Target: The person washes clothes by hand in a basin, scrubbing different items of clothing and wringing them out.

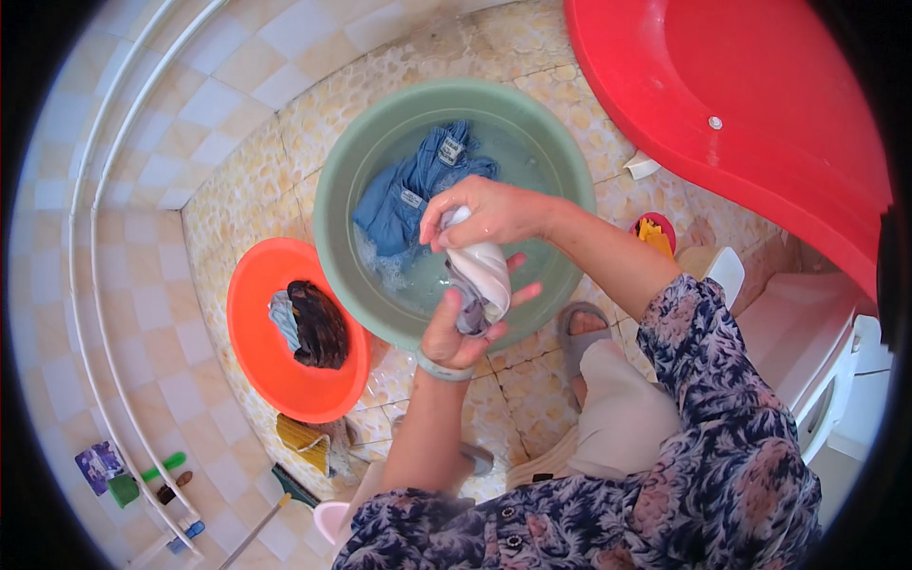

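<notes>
Over a large green plastic basin (342, 292) of sudsy water, my right hand (491, 214) grips the upper end of a twisted white and grey wet cloth (479, 267). My left hand (467, 320), with a pale band at its wrist, lies beneath the cloth's lower end, palm up and fingers spread, supporting it. Blue denim-like fabric (399, 203) with white tags lies partly in the water at the basin's far left. Left of the basin, an orange plastic basin (260, 377) holds a dark wet garment (320, 328) and a light blue cloth (283, 320).
A large red plastic tub (684, 153) fills the upper right. A mustard cloth (303, 445) lies below the orange basin, near a broom or squeegee (296, 488). White pipes (85, 235) run along the tiled wall at left. A small pink container (666, 224) stands right.
</notes>
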### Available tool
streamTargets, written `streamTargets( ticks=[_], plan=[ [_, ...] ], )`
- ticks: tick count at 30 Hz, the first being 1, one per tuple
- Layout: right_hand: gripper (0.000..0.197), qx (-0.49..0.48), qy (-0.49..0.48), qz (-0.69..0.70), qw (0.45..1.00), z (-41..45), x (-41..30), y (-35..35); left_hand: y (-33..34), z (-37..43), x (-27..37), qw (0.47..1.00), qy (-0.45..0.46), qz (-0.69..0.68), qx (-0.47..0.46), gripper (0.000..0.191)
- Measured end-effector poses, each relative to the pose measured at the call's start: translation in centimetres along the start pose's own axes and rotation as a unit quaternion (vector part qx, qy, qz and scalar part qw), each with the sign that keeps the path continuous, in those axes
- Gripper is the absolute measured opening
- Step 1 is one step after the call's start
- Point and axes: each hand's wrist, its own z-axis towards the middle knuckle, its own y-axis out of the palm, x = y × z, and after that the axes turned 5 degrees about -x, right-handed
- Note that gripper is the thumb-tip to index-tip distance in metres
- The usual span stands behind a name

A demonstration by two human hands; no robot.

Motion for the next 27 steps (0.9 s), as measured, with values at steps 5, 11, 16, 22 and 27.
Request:
streamTargets(
  ticks=[5, 11, 16, 22, 27],
  plan=[
    [0.022, -0.008, 0.006, -0.028, 1.000, 1.1, 0.0, -0.2, 1.1, 0.9, 0.3, 0.950, -0.045, 0.242, 0.192, 0.048],
    [0.023, 0.064, 0.067, -0.224, 0.970, 2.7, 2.4, 0.7, 0.0, 2.8, -0.6, 0.825, -0.073, 0.461, 0.318, 0.023],
    [0.027, 0.135, 0.199, -0.339, 0.909, 3.7, 3.4, 1.6, -5.2, 4.0, 0.8, 0.642, 0.010, 0.722, 0.257, 0.031],
    [0.025, 0.161, 0.268, -0.403, 0.860, 4.0, 4.9, 0.7, -6.7, 6.0, -0.2, 0.466, -0.065, 0.804, 0.364, 0.056],
    [0.033, 0.089, 0.278, -0.375, 0.880, 3.4, 5.1, 0.8, -3.9, 5.0, -1.1, 0.724, -0.018, 0.583, 0.369, 0.051]
  ],
)
